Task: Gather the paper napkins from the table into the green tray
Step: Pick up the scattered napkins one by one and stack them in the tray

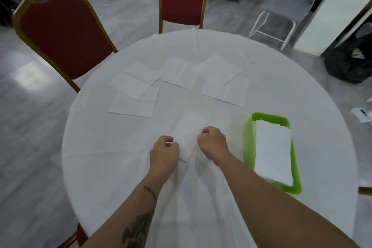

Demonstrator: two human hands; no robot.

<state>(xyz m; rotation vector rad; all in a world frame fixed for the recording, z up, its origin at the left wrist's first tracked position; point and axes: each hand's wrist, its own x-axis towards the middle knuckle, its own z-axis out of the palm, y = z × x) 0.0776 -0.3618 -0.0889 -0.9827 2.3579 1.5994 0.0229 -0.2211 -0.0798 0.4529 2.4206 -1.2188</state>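
On the round table draped in a white cloth (100, 167), we see loose white paper napkins (136, 90) lying flat and overlapping across the far half, not yet collected. Nearer the front edge, our left hand (164, 152) pinches the left side of a folded white napkin (189, 135) while our right hand (214, 143) pinches its right side; we judge the two-sided hold keeps the thin sheet taut and folded for transfer. At the table's right edge sits the green rectangular plastic tray (248, 147), already holding a stack of white napkins (273, 153), just beside the right hand for a short carry.
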